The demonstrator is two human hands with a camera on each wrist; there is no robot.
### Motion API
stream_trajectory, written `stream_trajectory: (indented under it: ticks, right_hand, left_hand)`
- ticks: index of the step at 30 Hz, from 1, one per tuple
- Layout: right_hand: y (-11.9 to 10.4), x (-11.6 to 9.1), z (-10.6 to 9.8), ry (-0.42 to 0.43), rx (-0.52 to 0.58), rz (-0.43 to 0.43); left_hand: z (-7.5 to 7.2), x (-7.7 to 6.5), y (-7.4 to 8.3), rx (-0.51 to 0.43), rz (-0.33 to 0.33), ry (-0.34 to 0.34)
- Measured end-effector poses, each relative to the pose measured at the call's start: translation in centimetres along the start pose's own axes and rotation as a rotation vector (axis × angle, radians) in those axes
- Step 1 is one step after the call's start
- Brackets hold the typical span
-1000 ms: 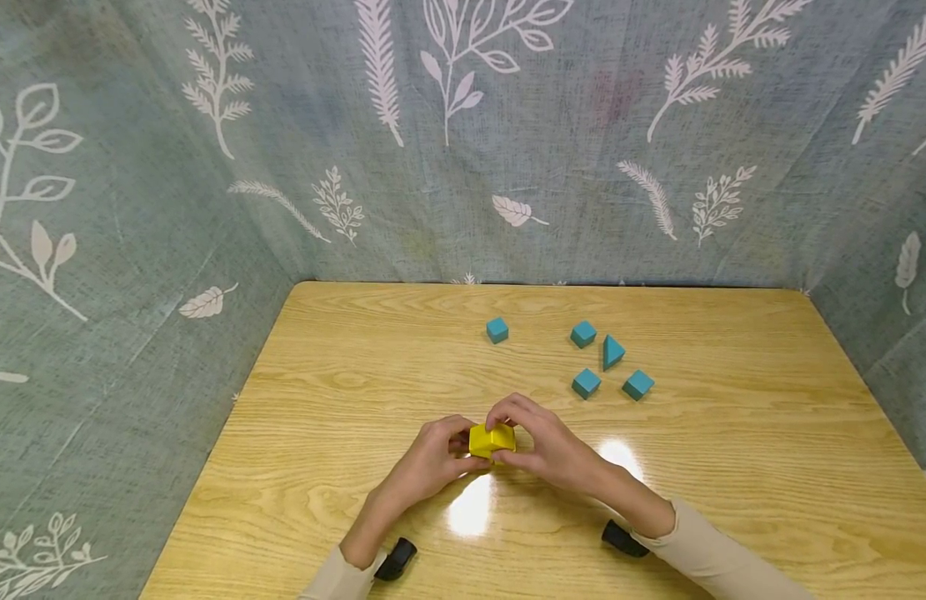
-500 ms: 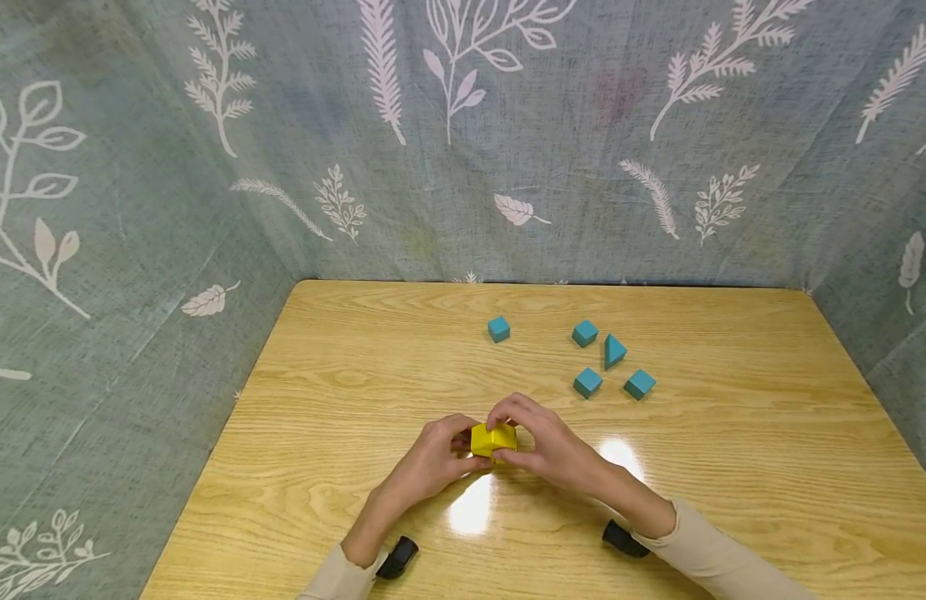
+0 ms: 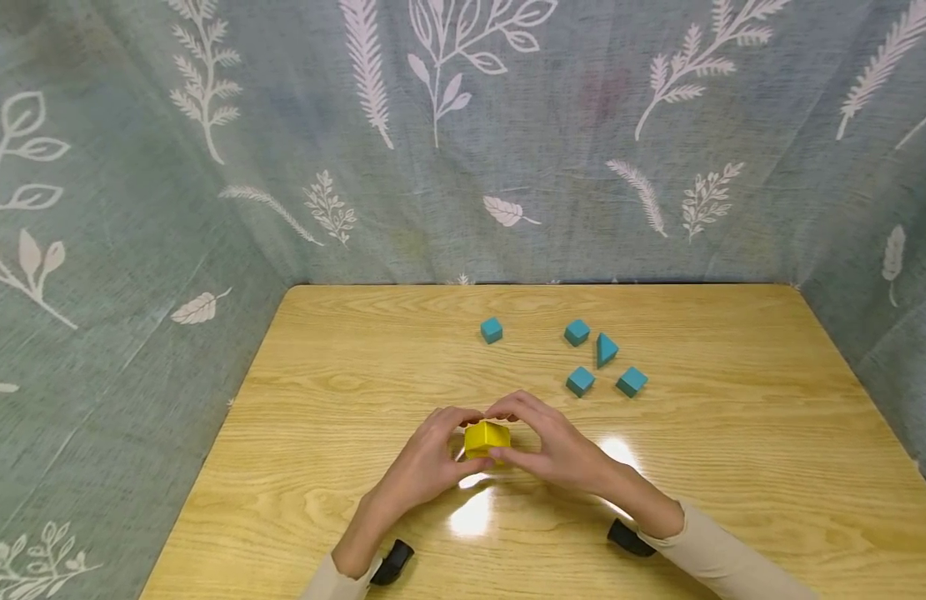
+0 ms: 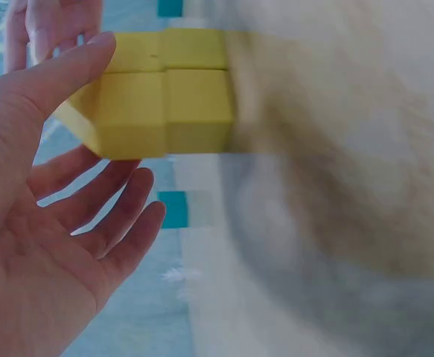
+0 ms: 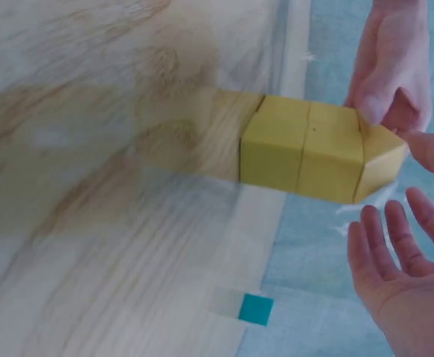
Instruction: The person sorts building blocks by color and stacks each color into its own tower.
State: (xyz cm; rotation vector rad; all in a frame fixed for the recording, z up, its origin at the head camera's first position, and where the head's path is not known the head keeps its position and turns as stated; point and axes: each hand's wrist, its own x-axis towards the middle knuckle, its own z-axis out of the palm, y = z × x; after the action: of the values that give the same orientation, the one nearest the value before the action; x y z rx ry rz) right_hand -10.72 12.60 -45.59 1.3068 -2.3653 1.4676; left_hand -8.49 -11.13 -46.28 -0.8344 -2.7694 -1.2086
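Observation:
A small yellow block tower [image 3: 487, 439] stands on the wooden table between both hands. The wrist views show two stacked cubes [image 5: 302, 149] with a triangular prism [image 5: 380, 160] as a roof. My left hand [image 3: 430, 454] curves around its left side; the thumb [image 4: 83, 67] lies alongside the top, the fingers [image 4: 127, 208] spread beyond it. From the other side my right hand [image 3: 548, 446] cups it, its fingers raised off the prism and its thumb near the front. Whether either thumb still touches the blocks is unclear.
Farther back on the table [image 3: 357, 350] lie several teal cubes [image 3: 580, 382] and a teal triangular block [image 3: 606, 350]. One teal cube [image 3: 492, 330] sits apart to the left. Patterned cloth [image 3: 432, 208] hangs around the table's back and sides.
My right fingers have come up off the yellow prism, and the left fingers have opened slightly around the tower. The head view has shifted a little.

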Motion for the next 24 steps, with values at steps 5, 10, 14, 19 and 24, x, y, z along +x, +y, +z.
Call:
stream_trajectory:
  ticks: [5,10,14,19,24]
  right_hand:
    - [-0.2,-0.5,-1.0,0.010,-0.018,0.027]
    - [-0.4,-1.1,-2.0,0.045,-0.033,0.037]
    - [-0.6,-1.4,-2.7,0.073,-0.041,0.038]
    - [-0.7,-2.1,-3.7,0.099,-0.066,0.048]
    - [-0.5,-3.1,-4.8,0.128,-0.108,0.063]
  left_hand:
    - [-0.4,0.4,1.1,-0.011,0.043,0.022]
    - [-0.6,1.2,2.3,-0.037,0.057,0.029]
    - [-0.7,1.8,3.4,-0.027,0.056,0.042]
    - [-0.4,2.5,4.5,-0.012,0.101,0.075]
    - [0.1,3.5,5.7,-0.004,0.133,0.084]
